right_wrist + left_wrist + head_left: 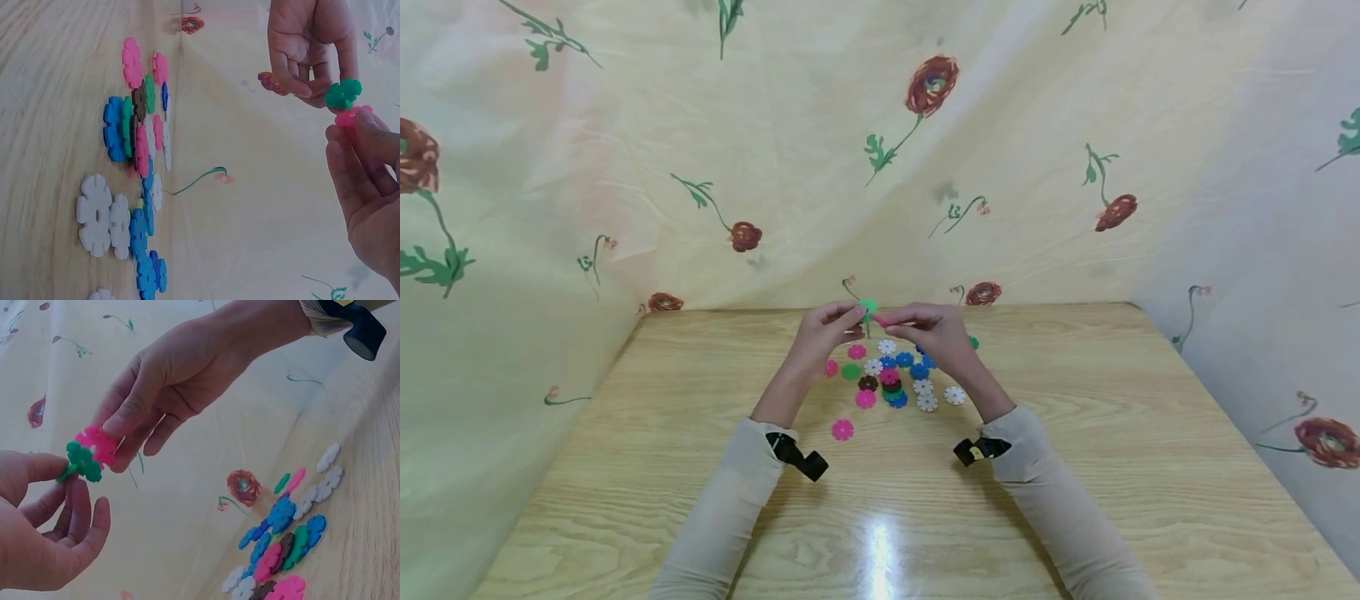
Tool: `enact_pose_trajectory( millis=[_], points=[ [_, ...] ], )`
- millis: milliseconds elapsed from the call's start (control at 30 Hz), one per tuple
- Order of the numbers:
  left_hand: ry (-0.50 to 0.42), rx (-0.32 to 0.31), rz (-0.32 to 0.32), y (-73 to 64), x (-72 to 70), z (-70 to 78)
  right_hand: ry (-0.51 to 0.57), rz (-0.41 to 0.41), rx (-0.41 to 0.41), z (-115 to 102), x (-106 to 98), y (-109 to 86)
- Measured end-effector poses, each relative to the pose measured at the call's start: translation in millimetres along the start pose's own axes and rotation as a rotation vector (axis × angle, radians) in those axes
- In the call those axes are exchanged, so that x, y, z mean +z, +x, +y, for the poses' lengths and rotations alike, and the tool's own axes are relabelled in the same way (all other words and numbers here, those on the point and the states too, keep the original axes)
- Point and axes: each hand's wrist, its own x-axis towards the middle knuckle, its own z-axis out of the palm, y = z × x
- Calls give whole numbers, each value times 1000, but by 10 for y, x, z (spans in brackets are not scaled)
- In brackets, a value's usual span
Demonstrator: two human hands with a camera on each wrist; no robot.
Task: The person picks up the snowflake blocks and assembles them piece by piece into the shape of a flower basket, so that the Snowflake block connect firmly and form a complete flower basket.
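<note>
Above the far part of the table, my left hand (820, 333) pinches a green flower-shaped plastic disc (82, 464) between thumb and fingers. Facing it, my right hand (938, 332) pinches a pink flower-shaped disc (97, 445) by its edge. The pink and green discs meet edge to edge at an angle, also visible in the right wrist view; how far their notches are engaged, I cannot tell. Below both hands lies a loose group of similar discs, among them a blue disc (920, 372), a white disc (955, 396) and a brown disc (868, 382).
The wooden table (662, 467) ends at a flower-printed cloth (820, 167) hung behind and at the sides. A single pink disc (842, 430) lies nearest me, in front of the group. Several discs overlap in the middle.
</note>
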Motion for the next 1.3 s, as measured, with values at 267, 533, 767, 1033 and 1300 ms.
enact_pose_trajectory(
  millis=[267, 533, 767, 1033, 1300],
  points=[
    [1, -12, -24, -34, -29, 15, -85, -12, 75, -31, 67, -29],
    [0, -35, -5, -46, -56, 5, -218, -121, 227, -68, -49, -39],
    [-8, -55, 11, -27, -128, 6, -337, -342, 252, 15, -264, -103],
    [-2, -69, -4, -20, -128, 29, -414, -547, 317, 139, -495, -276],
    [-9, -86, -6, -23, -138, 10, -559, -601, 372, 248, -683, -467]
  ],
)
